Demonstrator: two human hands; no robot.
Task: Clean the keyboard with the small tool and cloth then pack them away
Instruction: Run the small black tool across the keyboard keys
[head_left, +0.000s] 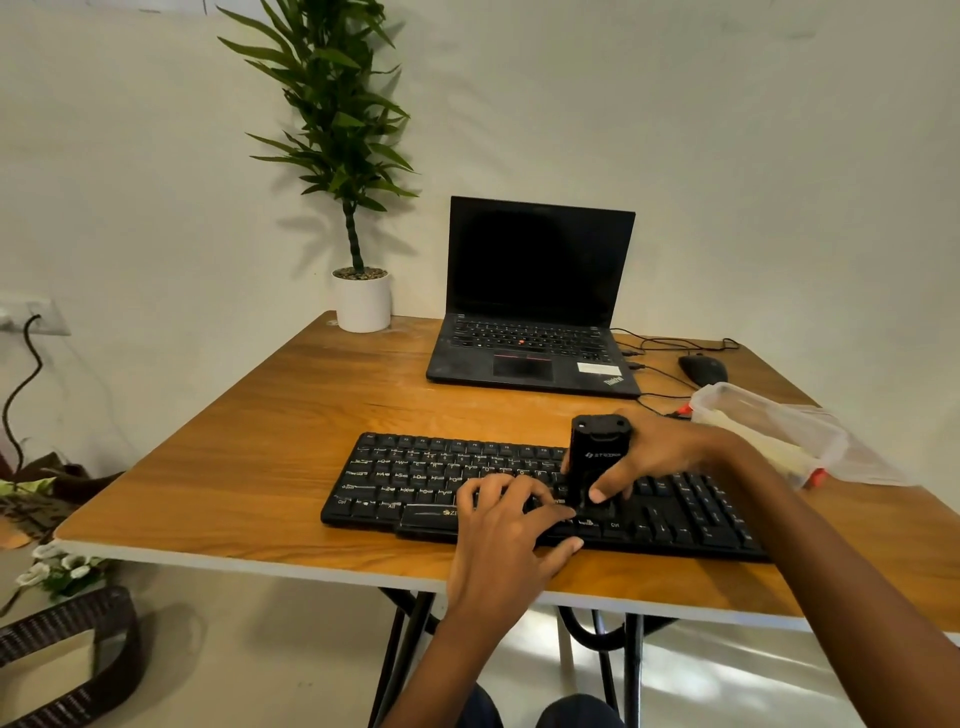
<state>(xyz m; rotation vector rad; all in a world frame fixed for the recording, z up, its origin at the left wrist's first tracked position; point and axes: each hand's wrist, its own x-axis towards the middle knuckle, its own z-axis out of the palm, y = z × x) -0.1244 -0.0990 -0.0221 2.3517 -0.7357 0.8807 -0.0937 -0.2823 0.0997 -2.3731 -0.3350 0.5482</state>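
Observation:
A black keyboard (415, 483) lies near the front edge of the wooden table (260, 467). My right hand (654, 457) grips a small black tool (597, 457) that stands upright, its lower end pressed on the keys right of the middle. My left hand (509, 530) rests on the keyboard's front edge, fingers spread over the keys just left of the tool. No cloth shows in this view.
A clear plastic container (769, 431) lies at the right, behind my right forearm. An open black laptop (535, 312), a black mouse (704, 369) with cables and a potted plant (358, 291) stand at the back. A woven basket (67, 654) sits on the floor at left.

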